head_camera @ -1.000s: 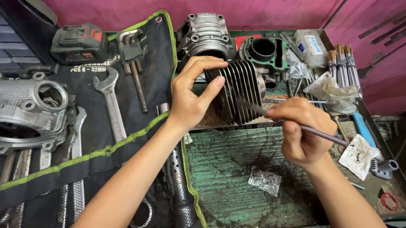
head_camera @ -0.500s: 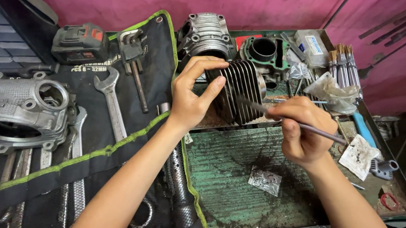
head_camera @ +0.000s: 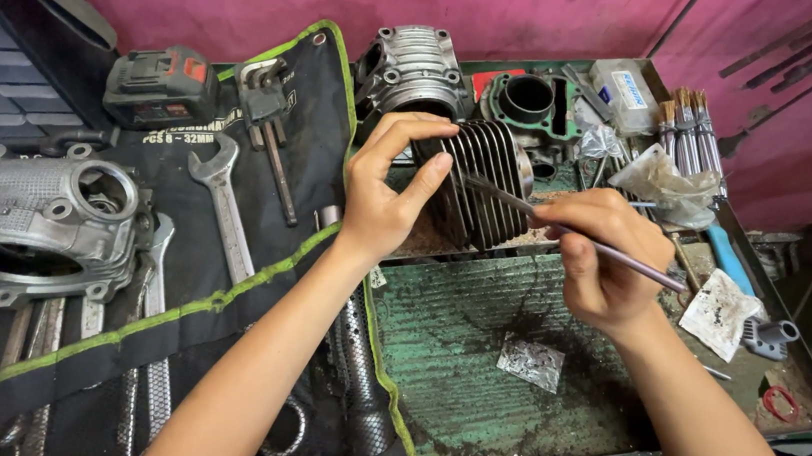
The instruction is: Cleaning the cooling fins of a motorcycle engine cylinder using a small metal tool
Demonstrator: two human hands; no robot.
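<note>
Black tool roll (head_camera: 184,312) with green edging spread at left, wrenches (head_camera: 223,212) laid on it; grey cast engine head (head_camera: 34,232) set on top. Second finned casting (head_camera: 410,72) and green-gasketed part (head_camera: 529,104) seen behind. Crumpled foil scrap (head_camera: 533,360) lying on worn green metal tray (head_camera: 449,354).

Dark finned cylinder (head_camera: 484,185), ribbed metal, stood at tray's rear middle. Left hand (head_camera: 388,200) curled around cylinder, thumb and fingers gripped on fins. Right hand (head_camera: 600,258) closed on thin brush (head_camera: 578,235), tip laid against fins.

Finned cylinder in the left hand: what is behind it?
Behind the finned cylinder stand a grey engine casting and a green-gasketed cylinder block. The left hand and the cylinder cover their lower parts.
</note>
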